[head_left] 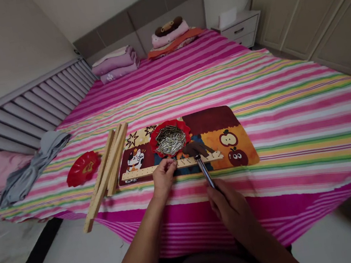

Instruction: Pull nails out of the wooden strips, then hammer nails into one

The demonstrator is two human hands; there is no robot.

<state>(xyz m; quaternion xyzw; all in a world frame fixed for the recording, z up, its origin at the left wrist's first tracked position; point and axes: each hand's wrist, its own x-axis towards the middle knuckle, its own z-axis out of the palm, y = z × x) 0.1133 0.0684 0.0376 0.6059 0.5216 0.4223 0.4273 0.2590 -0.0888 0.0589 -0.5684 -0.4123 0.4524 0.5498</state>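
A wooden strip (140, 172) with a row of small holes lies across a patterned mat (207, 120); several nails stand in its right half. My left hand (164, 172) is closed in a pinch at the strip's middle, apparently around a nail too small to make out clearly. My right hand (227, 200) grips the handle of a hammer (203, 169), whose head is over the strip, right of my left hand. Just behind the strip stands a red scalloped bowl (188, 132) full of nails (170, 140).
Several wooden strips (110, 167) lie stacked at the left, jutting past the bed's front edge. Beside them is a red plate (84, 168). A grey cloth (45, 153) hangs by the bed rail (25, 99). Folded bedding (117, 64) sits at the back of the striped bed (294, 131).
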